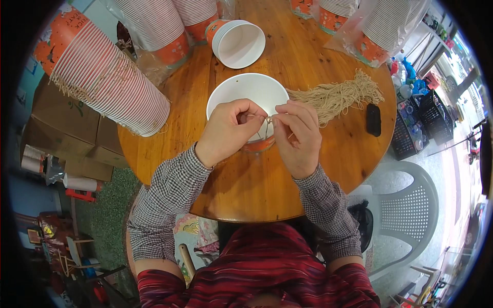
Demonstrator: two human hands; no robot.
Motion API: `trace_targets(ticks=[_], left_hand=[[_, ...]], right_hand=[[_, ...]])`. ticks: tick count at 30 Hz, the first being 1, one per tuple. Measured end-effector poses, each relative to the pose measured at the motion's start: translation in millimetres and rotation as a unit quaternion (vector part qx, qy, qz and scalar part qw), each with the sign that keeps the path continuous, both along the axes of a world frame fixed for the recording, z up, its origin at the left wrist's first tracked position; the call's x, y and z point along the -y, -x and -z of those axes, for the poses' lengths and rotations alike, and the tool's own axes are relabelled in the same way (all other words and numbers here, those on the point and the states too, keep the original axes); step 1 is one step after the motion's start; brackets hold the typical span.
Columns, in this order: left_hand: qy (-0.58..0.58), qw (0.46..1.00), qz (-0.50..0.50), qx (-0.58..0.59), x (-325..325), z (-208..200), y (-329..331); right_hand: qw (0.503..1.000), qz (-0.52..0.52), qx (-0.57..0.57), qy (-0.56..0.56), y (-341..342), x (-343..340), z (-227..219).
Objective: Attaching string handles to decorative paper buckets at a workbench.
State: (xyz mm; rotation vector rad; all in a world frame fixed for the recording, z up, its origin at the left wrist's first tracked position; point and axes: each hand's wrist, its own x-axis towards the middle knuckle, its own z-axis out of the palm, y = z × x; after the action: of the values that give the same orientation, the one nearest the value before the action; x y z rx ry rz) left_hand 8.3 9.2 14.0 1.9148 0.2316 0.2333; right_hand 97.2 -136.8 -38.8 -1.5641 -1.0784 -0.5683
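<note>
Close together over the near rim of an open white tub [226,92] on the wooden desk [246,190], as I see it, a person's left hand [233,128] and right hand [300,136] each pinch a thin tan cord [268,119] between thumb and fingers. To the right lies a loose bundle of cord [352,97], a small black object [373,120] near it; at left rises a tall stack of nested tubs [115,79].
</note>
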Motion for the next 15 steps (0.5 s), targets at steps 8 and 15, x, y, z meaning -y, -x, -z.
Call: trace_targets(ticks=[8, 15], left_hand=[[-0.083, 0.995, -0.026, 0.04, 9, 2, 8], [-0.227, 0.962, 0.009, 0.151, 19, 9, 15]], right_hand=[[0.999, 0.021, -0.032, 0.021, 0, 5, 1], [0.995, -0.003, -0.093, 0.028, 1, 2, 0]])
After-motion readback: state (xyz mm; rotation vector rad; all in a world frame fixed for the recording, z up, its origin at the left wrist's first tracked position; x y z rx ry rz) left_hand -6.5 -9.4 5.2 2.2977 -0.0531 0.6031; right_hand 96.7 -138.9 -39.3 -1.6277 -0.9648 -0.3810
